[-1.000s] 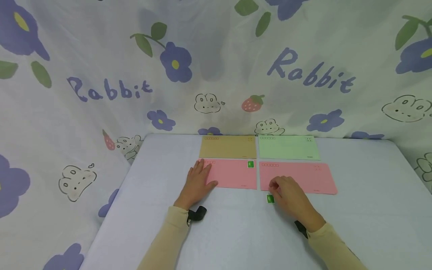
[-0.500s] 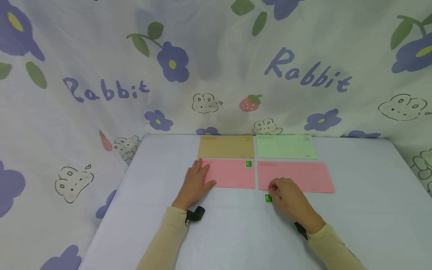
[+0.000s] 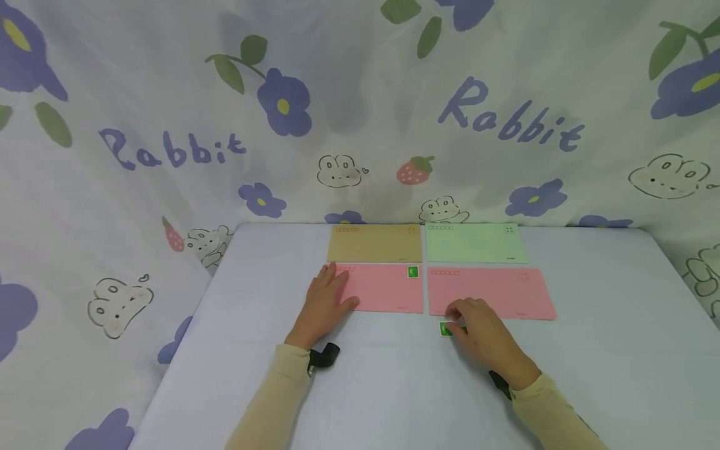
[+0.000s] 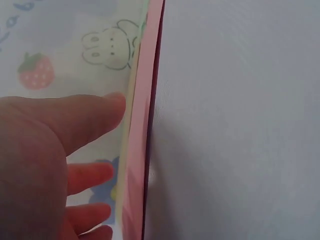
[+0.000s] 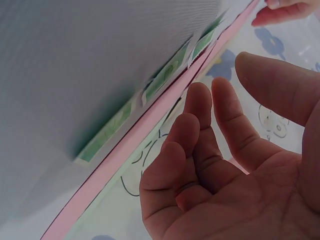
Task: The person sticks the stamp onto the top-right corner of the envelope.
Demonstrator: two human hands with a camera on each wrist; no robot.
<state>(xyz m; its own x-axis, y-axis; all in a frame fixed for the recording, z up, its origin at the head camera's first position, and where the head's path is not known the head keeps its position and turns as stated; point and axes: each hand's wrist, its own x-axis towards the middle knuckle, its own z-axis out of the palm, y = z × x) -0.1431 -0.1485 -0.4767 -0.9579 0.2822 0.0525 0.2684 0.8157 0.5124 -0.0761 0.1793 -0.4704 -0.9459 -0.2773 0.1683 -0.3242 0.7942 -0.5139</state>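
My left hand (image 3: 323, 306) rests with straight, spread fingers on the left end of a pink envelope (image 3: 382, 294), which has a green stamp (image 3: 413, 272) in its upper right corner. At the lower edge of a second pink envelope (image 3: 478, 284), my right hand (image 3: 484, 331) hovers with loosely bent fingers. Its thumb and index fingertips stand apart in the right wrist view, with nothing seen between them. Just below that envelope, green stamps (image 3: 445, 329) lie in a row on the table, partly hidden by the right hand. Whether the thumb touches them I cannot tell.
Behind the pink envelopes lie a brown envelope (image 3: 374, 244) and a light green envelope (image 3: 475, 244), near the back edge of the white table (image 3: 382, 387). A curtain (image 3: 360, 112) with flowers and rabbits hangs behind.
My right hand has shifted slightly over the stamps, and a bit of green now shows on both sides of its thumb. The left hand keeps its place on the envelope.
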